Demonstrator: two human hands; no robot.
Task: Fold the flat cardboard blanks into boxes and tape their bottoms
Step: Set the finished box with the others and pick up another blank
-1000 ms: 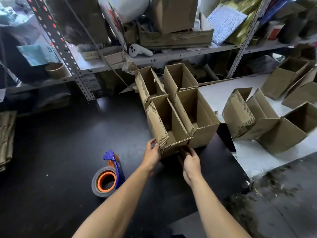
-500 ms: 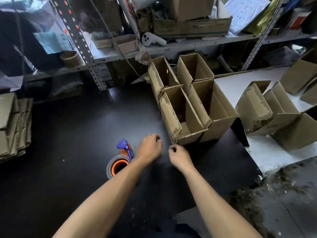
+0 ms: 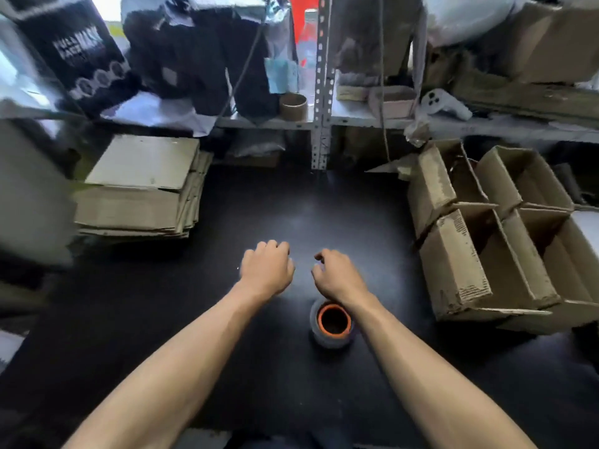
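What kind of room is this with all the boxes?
Probably a packing or stock room: a stack of flat cardboard blanks, folded boxes, a tape roll on the dark table, and cluttered metal shelves.

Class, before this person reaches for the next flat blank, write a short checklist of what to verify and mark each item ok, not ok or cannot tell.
1. Left hand free, holding nothing: ok.
2. Right hand free, holding nothing: ok.
3. Stack of flat brown cardboard blanks present at the left of the black worktop: ok.
4. Tape roll with orange core at hand, below the right wrist: ok.
5. Bare worktop ahead of the hands for folding: ok.
6. Bottoms of the folded brown cardboard boxes at right taped: cannot tell.
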